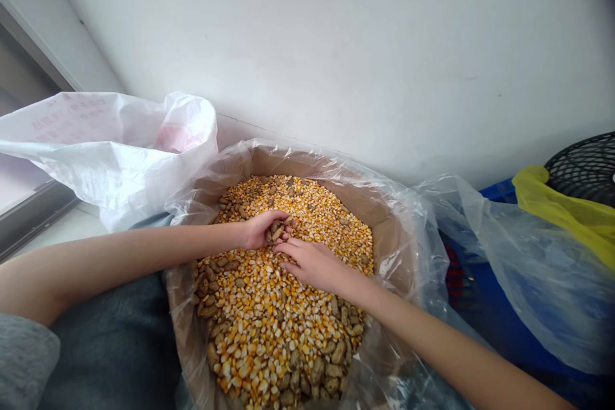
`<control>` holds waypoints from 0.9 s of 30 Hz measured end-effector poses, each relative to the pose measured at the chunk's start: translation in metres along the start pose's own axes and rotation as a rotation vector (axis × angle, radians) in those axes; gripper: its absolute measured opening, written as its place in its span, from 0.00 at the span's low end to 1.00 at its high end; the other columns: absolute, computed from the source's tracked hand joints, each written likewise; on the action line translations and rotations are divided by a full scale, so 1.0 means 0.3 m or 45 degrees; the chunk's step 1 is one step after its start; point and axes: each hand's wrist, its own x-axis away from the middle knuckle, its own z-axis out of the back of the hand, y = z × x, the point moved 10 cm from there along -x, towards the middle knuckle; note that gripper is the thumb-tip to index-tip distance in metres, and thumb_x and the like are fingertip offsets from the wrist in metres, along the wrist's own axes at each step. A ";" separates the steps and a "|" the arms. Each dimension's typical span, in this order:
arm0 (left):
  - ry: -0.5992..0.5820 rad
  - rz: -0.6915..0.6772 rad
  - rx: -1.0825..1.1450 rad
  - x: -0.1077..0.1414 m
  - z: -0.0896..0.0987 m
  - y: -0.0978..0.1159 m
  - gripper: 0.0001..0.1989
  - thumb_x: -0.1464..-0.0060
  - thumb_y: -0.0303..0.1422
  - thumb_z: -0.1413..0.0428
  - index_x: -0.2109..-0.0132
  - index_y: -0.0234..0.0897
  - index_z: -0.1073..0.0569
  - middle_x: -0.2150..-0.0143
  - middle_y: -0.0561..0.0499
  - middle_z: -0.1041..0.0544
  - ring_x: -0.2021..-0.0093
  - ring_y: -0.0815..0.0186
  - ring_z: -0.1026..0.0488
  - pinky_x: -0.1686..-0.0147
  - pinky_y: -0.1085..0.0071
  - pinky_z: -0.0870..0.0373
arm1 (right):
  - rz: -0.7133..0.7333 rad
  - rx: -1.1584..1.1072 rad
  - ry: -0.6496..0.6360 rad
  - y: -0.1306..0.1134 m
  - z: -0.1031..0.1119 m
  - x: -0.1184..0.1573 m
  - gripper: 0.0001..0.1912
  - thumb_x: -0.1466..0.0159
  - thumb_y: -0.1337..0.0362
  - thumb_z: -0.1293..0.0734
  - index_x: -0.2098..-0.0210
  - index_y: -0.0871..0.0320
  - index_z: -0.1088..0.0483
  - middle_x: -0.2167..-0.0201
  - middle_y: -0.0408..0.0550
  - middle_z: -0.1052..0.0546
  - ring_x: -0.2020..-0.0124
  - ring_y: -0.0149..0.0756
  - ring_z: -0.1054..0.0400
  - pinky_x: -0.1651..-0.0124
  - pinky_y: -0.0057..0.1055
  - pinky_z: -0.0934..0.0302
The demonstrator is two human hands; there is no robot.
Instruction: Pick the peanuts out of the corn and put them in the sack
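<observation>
From the head view we see the left hand (262, 230) cupped, its fingers (283, 218) curled round a few peanuts (276, 232), though we cannot count them. The right hand (312, 264) lies open and palm-down just beside it, its fingers (291, 256) held fairly close together on the corn kernels (269, 327). All this sits inside a cardboard box (384, 218) lined with clear plastic film (413, 243). Many more peanuts (312, 371) lie among the kernels, thickest along the near side, so plenty remain mixed in. A white woven sack (106, 141) slumps behind the left arm (120, 256), and a blue crate (500, 192) and yellow bag (562, 211) sit to the right, against a white wall (336, 45).
</observation>
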 end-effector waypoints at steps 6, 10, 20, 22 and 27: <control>0.142 -0.098 0.023 0.004 0.035 0.041 0.08 0.51 0.30 0.56 0.71 0.31 0.34 0.81 0.54 0.35 0.82 0.76 0.38 0.84 0.81 0.42 | 0.065 0.125 0.139 0.001 -0.025 -0.021 0.20 0.41 0.71 0.48 0.50 0.58 0.43 0.53 0.48 0.36 0.53 0.36 0.45 0.51 0.34 0.48; 0.155 -0.108 -0.009 0.008 0.032 0.045 0.07 0.52 0.29 0.55 0.72 0.32 0.35 0.81 0.53 0.35 0.82 0.75 0.37 0.84 0.81 0.42 | 0.107 0.106 0.132 0.014 -0.033 -0.031 0.18 0.42 0.71 0.47 0.52 0.58 0.41 0.55 0.48 0.35 0.55 0.36 0.45 0.51 0.35 0.48; 0.167 -0.138 -0.041 0.003 0.050 0.058 0.07 0.52 0.30 0.54 0.72 0.32 0.35 0.80 0.54 0.35 0.82 0.76 0.37 0.85 0.81 0.44 | 0.056 0.033 -0.160 -0.080 -0.057 0.027 0.15 0.47 0.68 0.44 0.60 0.61 0.39 0.62 0.54 0.37 0.60 0.39 0.42 0.59 0.36 0.44; 0.182 -0.132 -0.040 0.003 0.053 0.058 0.07 0.52 0.30 0.54 0.72 0.32 0.35 0.80 0.54 0.35 0.82 0.76 0.37 0.85 0.81 0.44 | 0.051 0.014 -0.255 -0.116 -0.071 0.042 0.15 0.48 0.66 0.43 0.61 0.61 0.39 0.62 0.54 0.37 0.61 0.41 0.41 0.61 0.36 0.43; 0.168 -0.119 -0.033 0.000 0.049 0.053 0.07 0.52 0.30 0.55 0.72 0.32 0.34 0.80 0.54 0.35 0.82 0.76 0.37 0.85 0.81 0.42 | 0.073 -0.017 -0.438 -0.160 -0.096 0.061 0.18 0.51 0.67 0.42 0.59 0.60 0.40 0.60 0.55 0.38 0.68 0.39 0.37 0.69 0.33 0.42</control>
